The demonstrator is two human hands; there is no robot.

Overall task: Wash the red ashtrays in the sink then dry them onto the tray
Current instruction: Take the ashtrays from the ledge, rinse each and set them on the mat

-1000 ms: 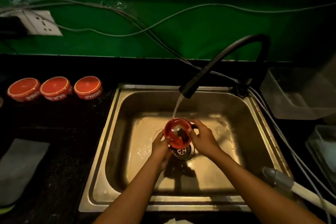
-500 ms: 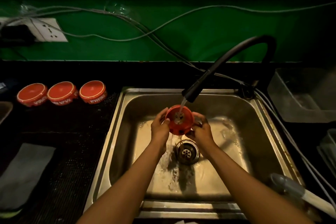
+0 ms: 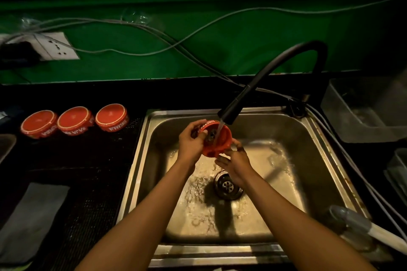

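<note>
Both forearms reach forward over the steel sink (image 3: 154, 145), where the left hand (image 3: 191, 143) curls its fingers and thumb round the rim of a red ashtray (image 3: 218, 138), tilting its hollow toward the right under the stream from the black tap (image 3: 231, 114). The right hand (image 3: 236, 164) sits just below and to the right of it with fingers mostly straight, its fingertips touching the ashtray's lower edge, above the drain (image 3: 228, 186). Three more red ashtrays (image 3: 74, 120) stand upside down in a row on the dark worktop (image 3: 88, 160) left of the sink, with a grey cloth (image 3: 28, 222) nearer the person.
</note>
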